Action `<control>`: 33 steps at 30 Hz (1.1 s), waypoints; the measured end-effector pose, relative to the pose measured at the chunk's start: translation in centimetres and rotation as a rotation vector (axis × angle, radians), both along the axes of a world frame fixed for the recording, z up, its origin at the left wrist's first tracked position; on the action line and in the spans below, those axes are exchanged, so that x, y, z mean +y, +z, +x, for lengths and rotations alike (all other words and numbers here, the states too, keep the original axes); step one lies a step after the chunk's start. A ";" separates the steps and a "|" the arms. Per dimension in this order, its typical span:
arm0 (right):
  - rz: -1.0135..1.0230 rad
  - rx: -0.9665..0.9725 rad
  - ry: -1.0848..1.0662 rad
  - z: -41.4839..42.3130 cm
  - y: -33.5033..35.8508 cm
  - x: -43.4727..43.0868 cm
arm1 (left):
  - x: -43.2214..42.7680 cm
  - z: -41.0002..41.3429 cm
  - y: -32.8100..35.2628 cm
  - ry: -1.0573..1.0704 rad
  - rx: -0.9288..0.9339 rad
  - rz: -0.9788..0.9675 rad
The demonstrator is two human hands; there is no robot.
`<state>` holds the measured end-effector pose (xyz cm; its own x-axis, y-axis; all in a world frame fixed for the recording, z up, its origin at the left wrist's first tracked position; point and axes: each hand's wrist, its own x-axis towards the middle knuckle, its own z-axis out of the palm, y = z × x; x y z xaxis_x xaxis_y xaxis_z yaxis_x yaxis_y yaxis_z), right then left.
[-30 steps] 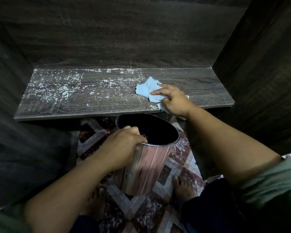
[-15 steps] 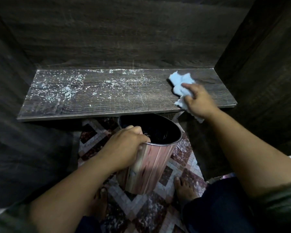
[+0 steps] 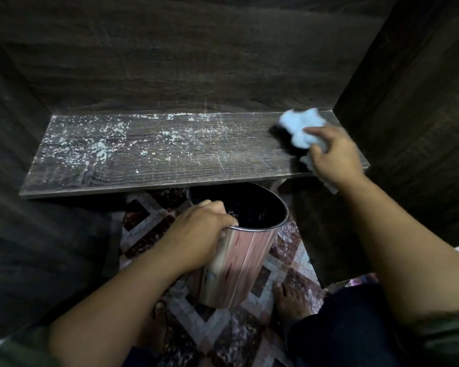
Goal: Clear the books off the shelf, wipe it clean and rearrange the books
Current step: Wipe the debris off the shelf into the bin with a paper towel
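The dark wooden shelf [image 3: 170, 165] carries no books; white dust specks cover its left and middle. At its right end my right hand [image 3: 331, 157] holds a light blue cloth [image 3: 300, 128], which lies on the board near the back corner. My left hand [image 3: 199, 234] grips the rim of a pink, wood-patterned bin [image 3: 239, 263], held just below the shelf's front edge. No books are in view.
Dark wood panels close in the shelf at the back [image 3: 196, 62], left [image 3: 8, 154] and right [image 3: 408, 115]. Below lies a patterned rug [image 3: 223, 337] with my bare feet [image 3: 289, 303] on it.
My right hand has slid the cloth from the shelf's middle front to its right back corner. The left hand and bin have stayed in place.
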<state>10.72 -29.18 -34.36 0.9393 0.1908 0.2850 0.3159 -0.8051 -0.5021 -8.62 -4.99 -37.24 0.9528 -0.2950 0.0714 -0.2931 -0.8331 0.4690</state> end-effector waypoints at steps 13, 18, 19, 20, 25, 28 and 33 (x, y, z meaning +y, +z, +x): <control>-0.148 0.148 0.304 -2.5 -2.9 4.2 | 0.0 0.4 -0.5 0.019 -0.004 0.005; 0.019 0.045 0.228 -1.7 -1.5 4.6 | -0.1 0.5 -0.9 0.019 -0.019 0.013; 0.026 -0.006 0.123 -0.7 -1.1 3.6 | -0.1 0.5 -1.0 0.019 -0.029 0.009; 0.017 -0.037 0.001 0.4 -0.8 2.3 | -0.1 0.5 -1.1 0.018 -0.039 0.004; -0.309 0.115 -0.381 2.3 -3.2 -3.4 | -0.1 0.7 -1.2 0.008 -0.059 -0.003; -0.306 0.059 -0.248 1.8 -4.3 -1.8 | -0.2 0.9 -1.5 0.009 -0.058 -0.009; -0.294 0.055 0.169 -0.9 -3.7 4.0 | -0.4 1.0 -1.8 0.006 -0.071 0.000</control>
